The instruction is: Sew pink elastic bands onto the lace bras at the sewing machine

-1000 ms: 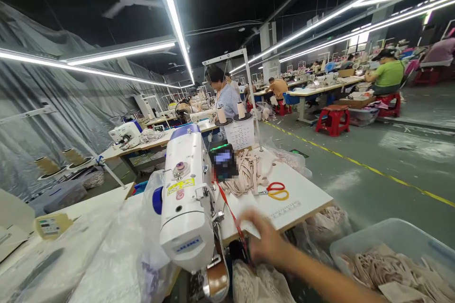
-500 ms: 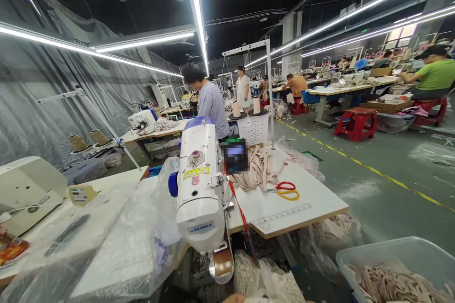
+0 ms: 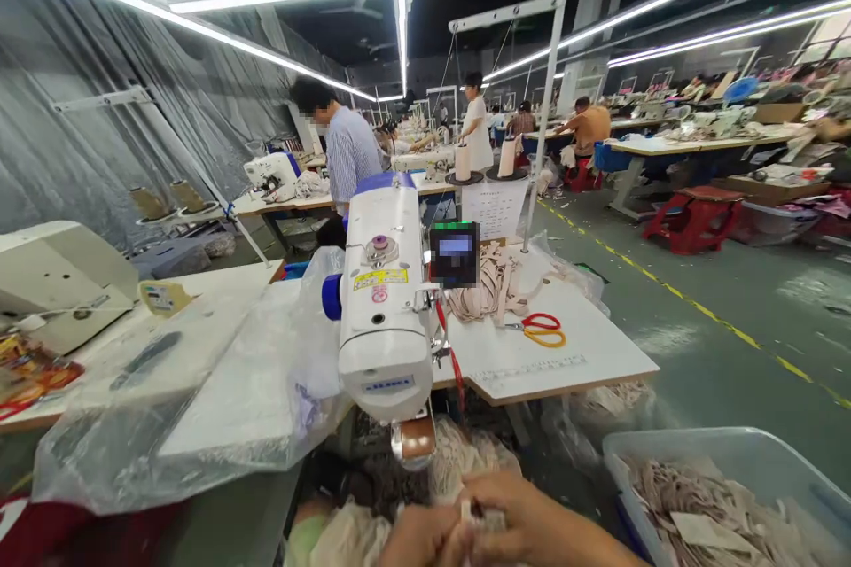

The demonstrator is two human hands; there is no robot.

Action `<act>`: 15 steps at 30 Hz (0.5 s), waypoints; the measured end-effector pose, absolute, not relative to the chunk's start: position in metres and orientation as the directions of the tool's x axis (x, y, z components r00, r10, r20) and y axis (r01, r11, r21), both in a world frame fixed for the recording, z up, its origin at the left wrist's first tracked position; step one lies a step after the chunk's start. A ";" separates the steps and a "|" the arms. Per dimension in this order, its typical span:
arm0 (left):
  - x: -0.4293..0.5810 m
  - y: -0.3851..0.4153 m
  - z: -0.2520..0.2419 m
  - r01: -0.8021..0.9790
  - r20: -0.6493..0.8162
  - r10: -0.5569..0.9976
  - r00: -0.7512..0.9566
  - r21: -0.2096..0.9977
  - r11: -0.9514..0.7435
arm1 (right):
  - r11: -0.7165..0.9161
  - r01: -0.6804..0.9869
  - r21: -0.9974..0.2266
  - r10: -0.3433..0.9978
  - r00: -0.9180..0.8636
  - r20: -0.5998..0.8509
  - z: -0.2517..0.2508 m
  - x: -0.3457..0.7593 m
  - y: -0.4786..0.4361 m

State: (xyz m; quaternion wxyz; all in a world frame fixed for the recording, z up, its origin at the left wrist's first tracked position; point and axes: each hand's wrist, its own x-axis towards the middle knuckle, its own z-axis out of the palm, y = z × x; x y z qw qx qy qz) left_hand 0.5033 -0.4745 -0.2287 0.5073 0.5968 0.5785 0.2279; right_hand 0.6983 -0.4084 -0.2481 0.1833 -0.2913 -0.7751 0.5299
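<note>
My left hand (image 3: 420, 537) and my right hand (image 3: 522, 509) meet at the bottom of the view, below the sewing machine (image 3: 382, 319). Both are closed, fingers pinched around a small beige fabric strip (image 3: 473, 512) that is blurred and mostly covered by the fingers. Just beyond them, beige strips in clear plastic (image 3: 458, 452) hang or lie under the machine's arm. Pale cloth (image 3: 349, 536) lies left of my left hand. On the white table (image 3: 591, 363), a heap of beige strips (image 3: 488, 288) sits beside scissors (image 3: 543, 330) with red and yellow handles.
A clear plastic bin (image 3: 705, 436) of beige strips stands at the right. Plastic sheeting (image 3: 232, 452) drapes over the left table edge. A thread stand (image 3: 550, 106) rises behind the machine. A person in a striped shirt (image 3: 349, 151) stands beyond; red stools (image 3: 695, 217) are farther right.
My hands have come up into view from the bottom edge, closed together on the beige strip. The view has tilted down and shifted slightly, so the machine and tables sit higher.
</note>
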 end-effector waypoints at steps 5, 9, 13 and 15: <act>0.486 -0.468 -0.190 0.538 -0.206 0.978 -0.015 0.823 0.181 | 0.168 0.211 -0.963 0.794 -0.607 0.005 -0.240 0.671 -0.405; 0.469 -0.455 -0.181 0.486 -0.126 0.973 -0.194 0.849 0.207 | 0.050 0.227 -0.973 0.840 -0.536 -0.082 -0.233 0.654 -0.388; 0.464 -0.442 -0.189 0.528 -0.071 0.959 -0.274 0.823 0.212 | -0.081 0.157 -0.984 0.821 -0.550 -0.155 -0.235 0.643 -0.374; 0.463 -0.436 -0.192 0.542 -0.072 0.962 -0.264 0.813 0.210 | -0.119 0.129 -0.984 0.804 -0.569 -0.172 -0.236 0.641 -0.369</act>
